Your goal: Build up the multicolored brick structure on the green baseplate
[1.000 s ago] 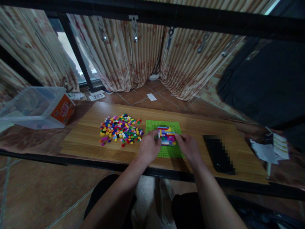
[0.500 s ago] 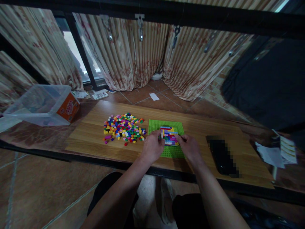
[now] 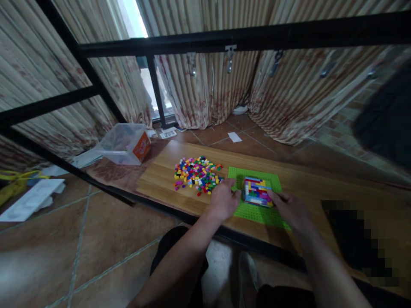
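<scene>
A block of stacked toy bricks (image 3: 257, 191), in several colours, stands on the green baseplate (image 3: 257, 214). Just left of it is my left hand (image 3: 224, 200), its thumb and forefinger apart and holding nothing visible, over the baseplate's left edge. Bent fingers of my right hand (image 3: 290, 209) meet the block's right side and grip it there; the fingertips are partly hidden. Beyond my left hand, a pile of loose bricks (image 3: 199, 173) is spread over the wooden tabletop.
A clear plastic box (image 3: 123, 149) with an orange label stands left of the wooden board (image 3: 157, 171). A dark, pixelated object (image 3: 353, 239) lies at the right. A black metal bar (image 3: 224, 46) crosses above the table, with hooks hanging from it. Patterned curtains (image 3: 205, 94) hang behind.
The view has turned left, so everything sits farther right in it. My left hand has come away from the brick block, its thumb and finger apart; my right hand stays at the block's right side.
</scene>
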### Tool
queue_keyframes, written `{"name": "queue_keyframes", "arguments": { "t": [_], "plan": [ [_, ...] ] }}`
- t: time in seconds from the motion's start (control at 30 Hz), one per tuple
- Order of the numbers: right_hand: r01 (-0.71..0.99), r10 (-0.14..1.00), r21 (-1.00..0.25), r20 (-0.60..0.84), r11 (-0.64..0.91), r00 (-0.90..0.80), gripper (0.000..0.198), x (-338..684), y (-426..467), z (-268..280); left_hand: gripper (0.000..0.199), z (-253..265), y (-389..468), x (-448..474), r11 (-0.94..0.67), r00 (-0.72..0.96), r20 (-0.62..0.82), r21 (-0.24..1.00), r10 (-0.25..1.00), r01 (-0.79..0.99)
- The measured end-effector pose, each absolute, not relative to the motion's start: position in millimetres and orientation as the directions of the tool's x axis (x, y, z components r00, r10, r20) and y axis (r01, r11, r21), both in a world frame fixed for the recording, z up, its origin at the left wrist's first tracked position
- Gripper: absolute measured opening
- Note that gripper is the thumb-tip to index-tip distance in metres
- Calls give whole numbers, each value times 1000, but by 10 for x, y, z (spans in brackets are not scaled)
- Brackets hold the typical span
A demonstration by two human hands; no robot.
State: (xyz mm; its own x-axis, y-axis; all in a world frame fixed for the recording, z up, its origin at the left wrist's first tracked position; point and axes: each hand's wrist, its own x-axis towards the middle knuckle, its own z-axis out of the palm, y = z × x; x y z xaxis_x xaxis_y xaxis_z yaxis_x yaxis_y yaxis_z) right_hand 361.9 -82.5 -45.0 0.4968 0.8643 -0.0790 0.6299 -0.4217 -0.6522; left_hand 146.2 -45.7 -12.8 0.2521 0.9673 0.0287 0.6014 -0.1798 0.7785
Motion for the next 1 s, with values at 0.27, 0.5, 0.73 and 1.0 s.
{"name": "queue_keyframes", "arguments": {
  "t": [0.27,0.5,0.73,1.0],
  "plan": [
    [648,859,-654,-4,-390,513,54,3653,-898,-442,35,-43,-172,474,119,-222,83,641,971,758],
    [696,867,-599,4,-397,498,51,3529,-953,-311,27,-154,-57,-71,185,-198,-5,378,980,907],
    [709,882,-599,10,-372,471,46,3499,-941,-305,22,-217,-46,4,149,-161,21,282,987,948],
    [679,857,-640,61,-360,512,44,3517,-941,-294,16,-132,-6,9,140,-209,136,399,968,906]
  ]
}}
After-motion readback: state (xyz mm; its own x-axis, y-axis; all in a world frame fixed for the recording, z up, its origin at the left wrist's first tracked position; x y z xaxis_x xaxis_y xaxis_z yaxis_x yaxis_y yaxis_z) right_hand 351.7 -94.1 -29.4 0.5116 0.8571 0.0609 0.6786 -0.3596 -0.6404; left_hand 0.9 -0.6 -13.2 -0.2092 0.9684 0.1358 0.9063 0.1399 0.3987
